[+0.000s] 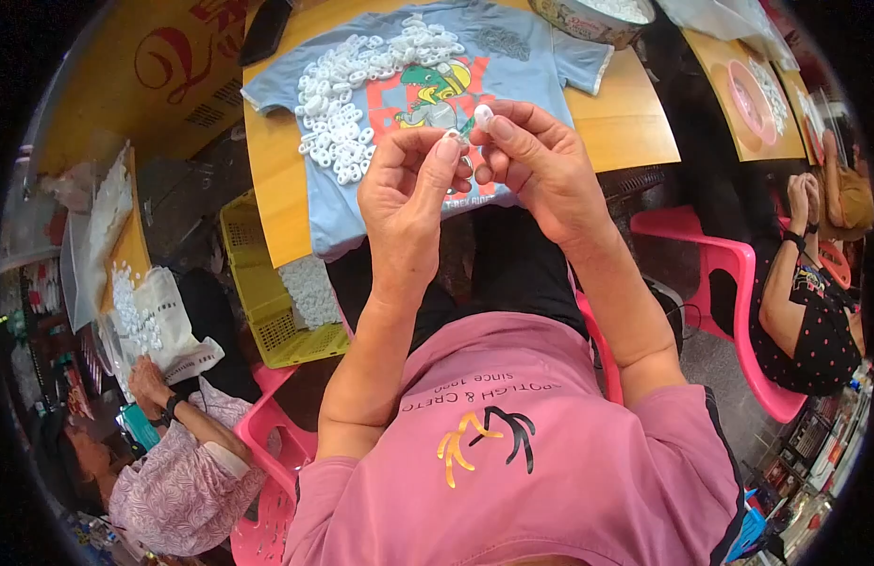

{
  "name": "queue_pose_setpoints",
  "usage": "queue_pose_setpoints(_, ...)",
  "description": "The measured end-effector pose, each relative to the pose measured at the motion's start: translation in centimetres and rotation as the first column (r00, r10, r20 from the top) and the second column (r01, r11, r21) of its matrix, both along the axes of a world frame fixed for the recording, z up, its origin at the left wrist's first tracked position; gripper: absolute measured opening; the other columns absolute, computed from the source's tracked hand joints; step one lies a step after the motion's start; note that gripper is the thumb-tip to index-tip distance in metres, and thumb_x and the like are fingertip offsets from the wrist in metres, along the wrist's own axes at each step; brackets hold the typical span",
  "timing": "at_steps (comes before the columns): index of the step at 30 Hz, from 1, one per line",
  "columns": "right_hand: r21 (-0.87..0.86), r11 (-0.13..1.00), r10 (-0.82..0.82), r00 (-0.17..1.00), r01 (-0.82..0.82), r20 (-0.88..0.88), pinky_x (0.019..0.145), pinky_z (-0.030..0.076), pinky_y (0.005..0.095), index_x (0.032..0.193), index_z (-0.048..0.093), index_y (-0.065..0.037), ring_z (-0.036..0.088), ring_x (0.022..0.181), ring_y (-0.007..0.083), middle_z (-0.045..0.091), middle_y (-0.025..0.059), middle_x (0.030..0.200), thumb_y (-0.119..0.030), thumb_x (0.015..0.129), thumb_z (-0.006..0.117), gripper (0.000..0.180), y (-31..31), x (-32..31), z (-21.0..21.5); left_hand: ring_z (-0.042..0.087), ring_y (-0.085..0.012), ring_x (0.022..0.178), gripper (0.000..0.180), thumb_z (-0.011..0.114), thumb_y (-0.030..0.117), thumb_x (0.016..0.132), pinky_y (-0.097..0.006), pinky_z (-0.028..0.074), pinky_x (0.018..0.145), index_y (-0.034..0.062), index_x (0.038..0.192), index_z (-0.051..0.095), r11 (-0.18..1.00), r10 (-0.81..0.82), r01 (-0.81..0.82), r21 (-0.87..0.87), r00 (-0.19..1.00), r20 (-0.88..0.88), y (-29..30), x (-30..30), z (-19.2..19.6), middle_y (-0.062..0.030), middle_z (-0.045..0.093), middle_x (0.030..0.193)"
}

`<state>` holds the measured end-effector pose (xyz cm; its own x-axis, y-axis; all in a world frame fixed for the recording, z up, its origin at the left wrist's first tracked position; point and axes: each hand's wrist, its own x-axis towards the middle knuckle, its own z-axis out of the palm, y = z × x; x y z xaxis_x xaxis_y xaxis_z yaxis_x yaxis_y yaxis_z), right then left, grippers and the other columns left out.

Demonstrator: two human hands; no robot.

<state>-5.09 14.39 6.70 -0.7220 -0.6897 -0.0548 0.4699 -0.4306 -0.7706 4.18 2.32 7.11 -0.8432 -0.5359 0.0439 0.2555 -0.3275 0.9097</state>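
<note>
Pinching a small white plastic piece [482,115] between the fingertips of the left hand [410,193] and right hand [536,160], the person holds it raised above the blue shirt [512,66], close for sight, the loose white pieces [347,99] heaped within reach.

The single head-worn fisheye view looks steeply down, close over the person's raised hands and the table [635,123] beyond.

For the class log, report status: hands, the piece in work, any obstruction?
Left hand and right hand raised together, fingers pinching a small white ring. White ring pile on the blue T-shirt. Nothing in the way.
</note>
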Motion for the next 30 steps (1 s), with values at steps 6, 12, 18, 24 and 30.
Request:
queue_pose_setpoints(6,-0.089,0.988,0.151,0.938,-0.129,0.313,0.066,0.051,0.0254,0.119,0.056,-0.004,0.057,0.076,0.0087,0.063,0.0028,0.095,-0.017,0.095,0.059,0.028,0.0,0.1,0.1,0.06,-0.0076,0.075,0.013,0.063,0.01,0.093,-0.023,0.05,0.067,0.0002,0.1,0.059,1.0,-0.004,0.005,0.018,1.0,-0.024,-0.2,-0.3,0.4,-0.0043,0.064,0.088)
queue_pose_setpoints(12,-0.061,0.996,0.081,0.96,-0.067,0.268,0.065,0.049,0.0268,0.118,0.056,-0.005,0.057,0.079,0.0093,0.063,0.0028,0.096,-0.015,0.094,0.059,0.026,-0.5,0.6,0.7,0.057,-0.0055,0.074,0.011,0.062,0.01,0.093,-0.021,0.048,0.066,0.0014,0.097,0.057,0.997,0.009,-0.011,-0.072,1.0,-0.021,-0.5,-0.3,0.3,-0.0031,0.062,0.089)
queue_pose_setpoints(18,-0.01,0.999,-0.038,0.997,0.039,0.062,0.065,0.049,0.0268,0.115,0.06,0.0,0.056,0.072,0.0099,0.063,0.0026,0.09,-0.014,0.093,0.062,0.026,-0.7,1.0,0.6,0.054,-0.0044,0.072,0.011,0.062,0.01,0.093,-0.02,0.046,0.064,0.0015,0.097,0.057,0.993,0.024,-0.023,-0.112,1.0,0.009,-0.4,-0.4,0.6,-0.001,0.059,0.085)
queue_pose_setpoints(24,0.086,0.987,-0.128,0.987,0.137,-0.095,0.065,0.05,0.0253,0.112,0.061,0.001,0.057,0.068,0.0095,0.064,0.0042,0.088,-0.011,0.093,0.062,0.023,-1.1,1.3,0.5,0.052,-0.0038,0.07,0.012,0.063,0.011,0.092,-0.019,0.044,0.061,0.0013,0.096,0.056,0.989,0.027,-0.023,-0.149,0.999,0.024,-0.5,-0.5,0.4,-0.0007,0.059,0.084)
queue_pose_setpoints(30,0.151,0.959,-0.192,0.94,0.241,-0.283,0.066,0.05,0.0238,0.113,0.061,0.002,0.059,0.07,0.0095,0.065,0.0054,0.092,-0.011,0.093,0.063,0.024,-1.1,1.4,0.8,0.052,-0.004,0.068,0.012,0.063,0.011,0.092,-0.02,0.043,0.059,0.0015,0.095,0.056,0.988,0.03,-0.024,-0.154,0.999,0.039,-0.5,-0.4,0.5,-0.0007,0.058,0.082)
